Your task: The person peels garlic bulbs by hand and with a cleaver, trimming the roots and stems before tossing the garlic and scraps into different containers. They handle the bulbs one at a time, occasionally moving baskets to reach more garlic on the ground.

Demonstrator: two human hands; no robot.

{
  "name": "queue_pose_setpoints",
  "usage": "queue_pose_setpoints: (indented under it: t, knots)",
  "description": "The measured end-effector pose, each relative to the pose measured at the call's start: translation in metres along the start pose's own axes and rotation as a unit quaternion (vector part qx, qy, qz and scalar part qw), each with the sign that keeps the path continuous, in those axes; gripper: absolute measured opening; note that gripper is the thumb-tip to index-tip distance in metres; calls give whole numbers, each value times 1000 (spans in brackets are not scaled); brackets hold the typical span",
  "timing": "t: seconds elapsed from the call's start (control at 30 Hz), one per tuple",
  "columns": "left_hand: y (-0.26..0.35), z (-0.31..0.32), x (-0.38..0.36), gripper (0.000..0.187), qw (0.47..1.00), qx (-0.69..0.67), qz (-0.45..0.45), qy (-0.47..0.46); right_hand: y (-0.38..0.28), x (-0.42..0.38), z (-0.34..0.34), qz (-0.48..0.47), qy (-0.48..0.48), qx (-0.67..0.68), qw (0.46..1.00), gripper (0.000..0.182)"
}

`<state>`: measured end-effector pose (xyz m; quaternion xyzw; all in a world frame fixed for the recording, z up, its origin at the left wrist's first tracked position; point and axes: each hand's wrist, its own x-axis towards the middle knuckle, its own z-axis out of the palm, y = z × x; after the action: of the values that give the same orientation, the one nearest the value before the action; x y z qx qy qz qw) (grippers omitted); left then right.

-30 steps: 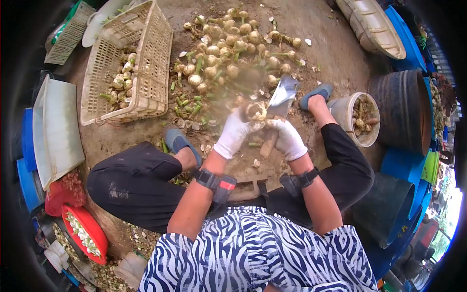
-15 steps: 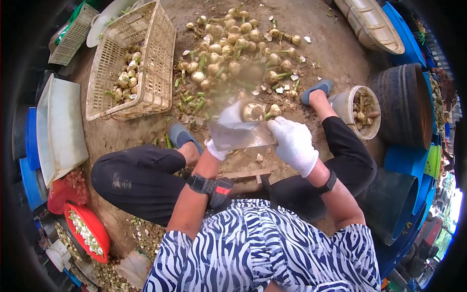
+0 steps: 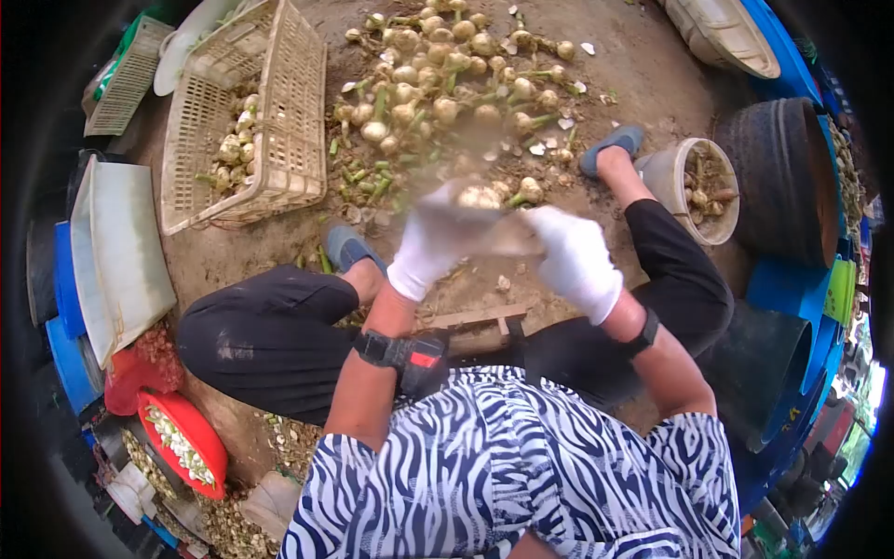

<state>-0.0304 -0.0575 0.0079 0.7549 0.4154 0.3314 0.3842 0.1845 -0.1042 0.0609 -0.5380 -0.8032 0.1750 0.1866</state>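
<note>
My gloved right hand (image 3: 575, 264) is closed around the handle of a cleaver, whose broad blade (image 3: 470, 229) is smeared by motion and points left. Behind the blade, my gloved left hand (image 3: 424, 253) grips a pale garlic bulb (image 3: 480, 197) with its fingers, which are partly hidden by the steel. Just right of that bulb, another stemmed bulb (image 3: 530, 189) lies on the ground. Beyond both hands spreads a heap of garlic bulbs (image 3: 447, 79) with green stems, and cut stem pieces (image 3: 372, 186) are scattered at its near left.
A plastic crate (image 3: 303, 121) holding bulbs stands at the left, and a white bucket (image 3: 649, 182) with trimmings stands at the right. Dark tubs (image 3: 768, 177) line the right side. A red basin (image 3: 212, 443) of pale pieces sits lower left. A low wooden piece (image 3: 480, 317) lies between my legs.
The cleaver blade has tilted and is now seen more edge-on, higher against the bulb. More of my left glove shows below it. The whole view has shifted slightly.
</note>
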Motion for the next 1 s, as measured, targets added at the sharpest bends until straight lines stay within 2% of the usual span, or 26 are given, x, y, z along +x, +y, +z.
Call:
queue_pose_setpoints:
  t: [0.07,0.1,0.17,0.2,0.23,0.27,0.3,0.33,0.37,0.4,0.43,0.47,0.5,0.57,0.6,0.63,0.67,0.7,0.73,0.77,0.83,0.87,0.93,0.97,1.0]
  knots:
    - [5,6,5,57,983,-161,-91,23,-14,2,0,-6,-70,-19,997,20]
    - [7,2,2,57,983,-156,-94,21,-8,1,6,-6,-69,-14,998,20]
    - [35,-18,5,58,987,32,-157,-34,27,-1,23,24,20,-51,998,20]
    - [24,-13,-3,61,992,-48,-120,1,49,-1,29,88,28,-75,993,18]
    - [28,-12,-4,61,992,-49,-120,0,81,-2,36,155,12,-112,981,20]
    - [34,-11,-6,55,993,-45,-112,-10,81,-6,30,165,17,-121,979,22]
    - [36,-11,-4,49,994,-38,-105,-11,81,-4,25,166,23,-129,977,24]
    - [36,-9,-2,48,991,-12,-130,-8,56,-2,18,115,81,-57,988,26]
    - [24,0,-10,48,991,-14,-133,-16,33,-2,10,56,64,-23,996,26]
    - [0,13,-12,57,974,-165,-156,-7,14,1,5,36,28,-11,999,24]
    - [4,15,-6,65,932,-315,-182,-1,1,-2,3,19,-14,2,1000,23]
    - [7,11,-5,69,966,-232,-116,6,2,1,4,34,-83,-44,995,20]
    - [10,4,-6,69,966,-232,-115,6,12,3,6,35,-82,-45,995,20]
    - [30,-15,-4,72,992,-3,-127,-18,56,2,25,149,-28,-93,984,15]
    - [36,-18,-5,68,992,-23,-121,-10,95,-5,40,180,-13,-110,977,13]
    - [34,-20,-3,68,992,-21,-122,-5,101,-8,40,185,22,-107,977,16]
    - [30,-24,1,62,983,-84,-160,8,88,1,30,189,44,-61,979,19]
    - [27,-24,2,57,968,-150,-201,9,68,-1,25,203,63,-13,977,21]
    - [11,-10,0,46,914,-333,-219,74,58,-5,27,202,60,71,975,27]
    - [8,-7,4,46,915,-335,-211,72,51,-3,29,193,60,151,968,33]
    - [3,0,-2,35,841,-455,-281,81,35,-7,37,239,28,246,939,33]
    - [-7,4,-2,34,828,-476,-292,45,26,-5,36,222,34,251,942,32]
    - [-14,14,-5,33,849,-450,-272,54,32,-2,51,225,29,254,940,32]
    - [-14,13,-4,31,789,-547,-270,76,35,1,57,228,24,253,940,32]
    - [-13,13,-2,29,718,-635,-267,98,41,4,60,201,6,280,939,15]
